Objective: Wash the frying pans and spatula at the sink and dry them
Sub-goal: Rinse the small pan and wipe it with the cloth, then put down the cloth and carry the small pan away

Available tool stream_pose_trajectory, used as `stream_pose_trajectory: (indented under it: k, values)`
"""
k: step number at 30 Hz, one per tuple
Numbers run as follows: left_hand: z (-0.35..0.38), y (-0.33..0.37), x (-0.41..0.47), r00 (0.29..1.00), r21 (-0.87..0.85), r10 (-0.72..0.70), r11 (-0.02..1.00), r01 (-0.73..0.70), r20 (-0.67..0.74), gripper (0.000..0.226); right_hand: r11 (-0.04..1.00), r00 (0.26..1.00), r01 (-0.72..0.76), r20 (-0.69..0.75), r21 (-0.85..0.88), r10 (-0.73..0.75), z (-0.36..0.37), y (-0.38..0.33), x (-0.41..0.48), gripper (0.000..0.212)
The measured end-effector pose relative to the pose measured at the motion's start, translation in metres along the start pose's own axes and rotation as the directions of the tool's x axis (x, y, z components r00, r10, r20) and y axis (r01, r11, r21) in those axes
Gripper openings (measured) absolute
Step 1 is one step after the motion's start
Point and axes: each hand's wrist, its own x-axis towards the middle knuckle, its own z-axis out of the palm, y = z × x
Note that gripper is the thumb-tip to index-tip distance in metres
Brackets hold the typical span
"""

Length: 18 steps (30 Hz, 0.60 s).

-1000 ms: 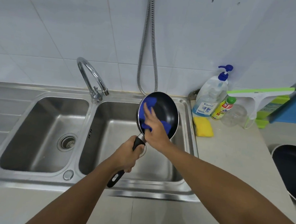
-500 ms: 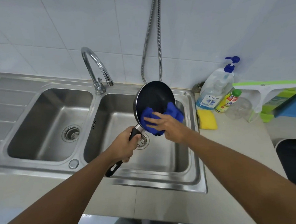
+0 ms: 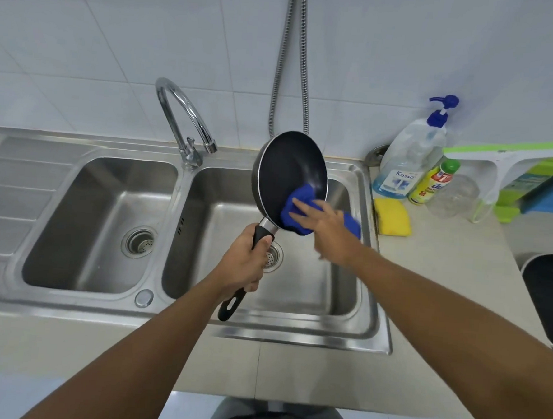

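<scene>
Frying pan: small black frying pan (image 3: 288, 174) is held tilted above the right basin (image 3: 299, 285) of the steel double sink, its inside faces the camera, its handle points down toward the front edge of the sink.
Left hand: the left hand (image 3: 244, 264) is closed around the black handle, just below the pan body; the end of the handle comes out under the fist.
Right hand: the right hand (image 3: 327, 225) presses a blue cloth (image 3: 301, 211) on the lower right part of the pan inside, fingers stretched flat on the cloth; it is a little blurred.
Cloth: part of it hangs past the pan rim, on the right of the hand.
Second pan: another dark frying pan (image 3: 548, 290) lies on the counter at its right edge, only partly visible.
Counter back: a yellow sponge (image 3: 393, 216) lies just beside the right rim of the sink; behind it stand a pump soap bottle (image 3: 408, 156) and a small yellow bottle (image 3: 432, 183), near the wall.
Faucet: curved faucet (image 3: 183, 119) stands at the back edge between the two basins.
</scene>
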Motion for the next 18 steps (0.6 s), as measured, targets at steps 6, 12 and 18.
stream_pose_trajectory:
  k: [6, 12, 18]
  values:
    - [0.007, 0.004, 0.003, 0.999, -0.101, -0.038, 0.994, 0.039, 0.006, 0.022, 0.986, 0.957, 0.140, -0.269, 0.096, -0.110, 0.027, -0.012, -0.030, 0.089]
    - [0.015, -0.010, -0.005, 0.992, -0.192, -0.124, 0.973, 0.127, 0.029, 0.022, 0.986, 0.975, -0.163, -0.147, 0.016, 0.164, 0.015, 0.036, -0.048, 0.094]
    - [0.029, -0.010, -0.006, 0.993, -0.247, -0.118, 0.963, 0.111, -0.013, 0.021, 0.826, 0.825, -0.559, -0.053, 0.070, 0.563, -0.001, 0.066, -0.099, 0.072]
